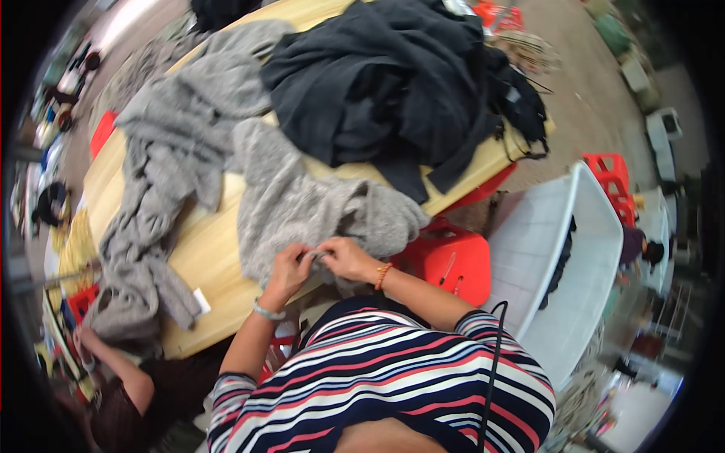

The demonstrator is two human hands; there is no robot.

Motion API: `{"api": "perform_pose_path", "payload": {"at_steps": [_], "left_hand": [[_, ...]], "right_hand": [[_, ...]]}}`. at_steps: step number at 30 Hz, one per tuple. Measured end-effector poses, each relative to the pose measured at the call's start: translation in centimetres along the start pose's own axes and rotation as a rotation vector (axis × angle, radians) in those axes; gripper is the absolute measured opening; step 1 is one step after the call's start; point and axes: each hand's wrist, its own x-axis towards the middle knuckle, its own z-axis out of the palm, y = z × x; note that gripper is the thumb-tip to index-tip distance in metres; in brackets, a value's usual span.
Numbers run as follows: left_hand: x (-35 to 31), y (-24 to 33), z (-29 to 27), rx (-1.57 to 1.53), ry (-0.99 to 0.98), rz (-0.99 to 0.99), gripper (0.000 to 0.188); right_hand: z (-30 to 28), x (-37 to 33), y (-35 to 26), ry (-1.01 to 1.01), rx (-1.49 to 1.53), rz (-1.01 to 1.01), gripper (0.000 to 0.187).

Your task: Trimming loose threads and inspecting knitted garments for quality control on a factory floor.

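Observation:
A grey knitted garment lies bunched at the near edge of the wooden table. My left hand and my right hand meet at its near edge, fingertips close together. Both are closed in a pinch on a small fold of the knit. What exactly sits between the fingertips is too small to make out. Beyond my hands rises a large heap of dark charcoal garments.
More grey knitwear stretches down the table's left side, where a co-worker's hand touches it. A white tag lies near the edge. On my right stand a red plastic stool and a large white bin holding dark cloth.

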Motion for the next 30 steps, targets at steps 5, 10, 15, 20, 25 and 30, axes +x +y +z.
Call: {"api": "perform_pose_path", "payload": {"at_steps": [5,10,15,20,25,30], "left_hand": [[0.3,0.7,0.4,-0.053,0.05,-0.066,0.013],[0.0,0.7,1.2,-0.047,0.124,-0.125,0.012],[-0.2,1.6,1.4,0.019,0.206,0.097,0.006],[0.0,2.4,1.3,0.097,0.206,0.2,0.006],[0.4,-1.4,1.6,-0.437,0.178,-0.132,0.007],[0.8,-0.6,1.0,-0.918,0.09,-0.398,0.007]], "right_hand": [[0.8,-0.1,0.9,0.007,0.148,0.108,0.021],[1.7,0.0,2.0,-0.012,0.465,0.323,0.022],[1.2,-0.1,1.3,0.016,0.323,0.251,0.02],[0.6,0.2,0.6,0.104,0.234,0.112,0.019],[0.7,0.3,-0.6,0.086,0.602,0.326,0.016],[1.0,0.6,-0.6,0.132,0.539,0.272,0.017]]}}
